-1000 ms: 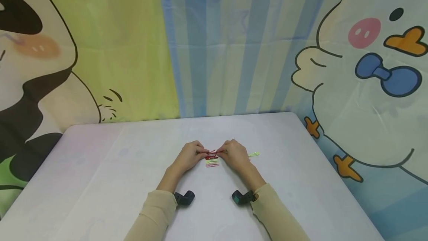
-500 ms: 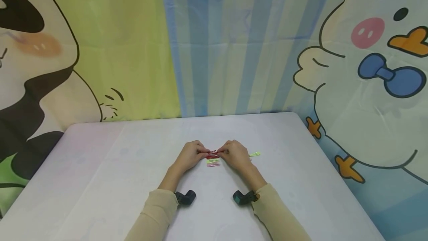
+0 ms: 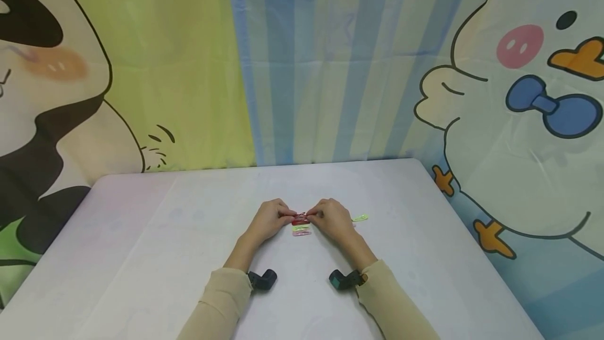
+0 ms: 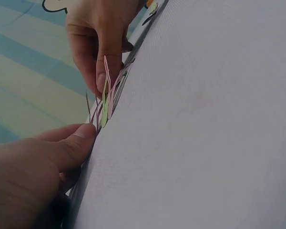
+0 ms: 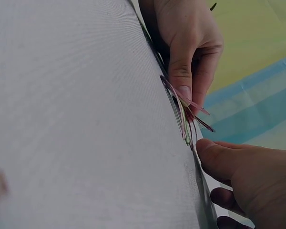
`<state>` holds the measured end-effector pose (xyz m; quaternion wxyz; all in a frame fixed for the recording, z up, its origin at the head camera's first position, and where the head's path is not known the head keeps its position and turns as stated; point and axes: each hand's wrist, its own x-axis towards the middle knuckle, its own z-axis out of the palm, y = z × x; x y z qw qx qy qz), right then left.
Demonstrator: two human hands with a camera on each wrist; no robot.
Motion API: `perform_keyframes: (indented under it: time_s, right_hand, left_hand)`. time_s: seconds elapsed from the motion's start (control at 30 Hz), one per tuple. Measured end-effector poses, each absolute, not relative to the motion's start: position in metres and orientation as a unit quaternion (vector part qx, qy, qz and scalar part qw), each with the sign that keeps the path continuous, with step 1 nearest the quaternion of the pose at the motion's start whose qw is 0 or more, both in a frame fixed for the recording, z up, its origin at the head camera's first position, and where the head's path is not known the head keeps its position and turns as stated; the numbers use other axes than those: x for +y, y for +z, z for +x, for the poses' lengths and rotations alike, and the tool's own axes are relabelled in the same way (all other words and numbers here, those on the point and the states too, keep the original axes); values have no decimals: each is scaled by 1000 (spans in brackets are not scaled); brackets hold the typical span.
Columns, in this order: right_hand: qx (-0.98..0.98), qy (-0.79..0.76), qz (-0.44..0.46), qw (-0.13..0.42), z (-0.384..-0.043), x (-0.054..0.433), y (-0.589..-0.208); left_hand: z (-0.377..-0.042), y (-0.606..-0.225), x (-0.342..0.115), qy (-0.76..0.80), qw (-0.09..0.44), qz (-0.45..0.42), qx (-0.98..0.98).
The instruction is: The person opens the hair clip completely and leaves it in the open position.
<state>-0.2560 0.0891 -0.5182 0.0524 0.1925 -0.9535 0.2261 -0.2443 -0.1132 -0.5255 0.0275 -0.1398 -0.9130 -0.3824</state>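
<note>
Saw, well behind both hands, a backdrop [image 3: 302, 62] printed with a black-and-white animal, blue stripes and a pale bird in a blue bow. Found beneath and all around the hands a whitish table [image 3: 165, 277]. Noted, leading back from the wrists, a beige left sleeve [image 3: 214, 303] and a matching right sleeve [image 3: 394, 303]. Saw the left hand [image 3: 269, 218] turned inward, thumb and forefinger brought together to pinch the left end of a thin red clip [image 3: 300, 216]. Saw the right hand [image 3: 331, 218] facing it, thumb and forefinger likewise pinching that clip's right end. Spotted a black left wrist device [image 3: 262, 279] and a black right wrist device [image 3: 345, 279], each on the inner side behind its hand. Found, just nearer than the held clip and between the hands, a lower red clip [image 3: 300, 222], then a yellow-green clip [image 3: 301, 228], then a pink clip [image 3: 301, 233], packed in a column. Saw a lime clip [image 3: 360, 218] just right of the right hand.
</note>
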Motion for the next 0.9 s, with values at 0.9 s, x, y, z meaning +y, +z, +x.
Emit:
perform_keyframes:
  time_s: [0.9]
  right_hand:
    - [-962,196,187,44,-256,86,-520]
  left_hand:
    - [-244,-526,-114,-377,24,-143,-915]
